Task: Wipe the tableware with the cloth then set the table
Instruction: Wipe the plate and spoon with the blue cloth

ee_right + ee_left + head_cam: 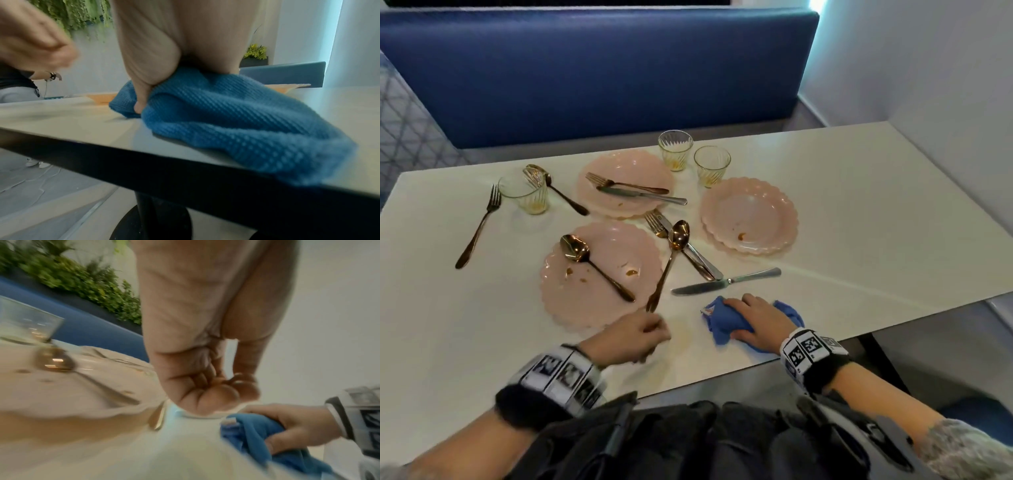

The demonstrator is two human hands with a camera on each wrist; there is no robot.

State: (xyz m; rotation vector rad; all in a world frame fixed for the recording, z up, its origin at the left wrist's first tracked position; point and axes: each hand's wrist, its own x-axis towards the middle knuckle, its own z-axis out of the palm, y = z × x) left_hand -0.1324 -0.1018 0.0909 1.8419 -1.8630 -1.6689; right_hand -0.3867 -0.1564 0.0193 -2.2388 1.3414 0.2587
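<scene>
My right hand (pixel 734 318) lies on a crumpled blue cloth (pixel 717 325) near the table's front edge and grips it, the thumb dug into the cloth (pixel 236 121). My left hand (pixel 654 329) hovers just left of it with fingers curled against the thumb (pixel 226 386), holding nothing I can see. It is just below the handle end of a gold spoon (pixel 667 263). A silver knife (pixel 726 281) lies just beyond the cloth. The nearest pink scalloped plate (pixel 585 305) is soiled and carries another gold spoon (pixel 592 260).
Two more pink plates (pixel 602 164) (pixel 750 216), three glasses (pixel 676 149) (pixel 711 165) (pixel 527 193) and scattered forks and knives cover the white table (pixel 859 205). A gold fork (pixel 479 226) lies far left. A blue bench (pixel 585 68) runs behind.
</scene>
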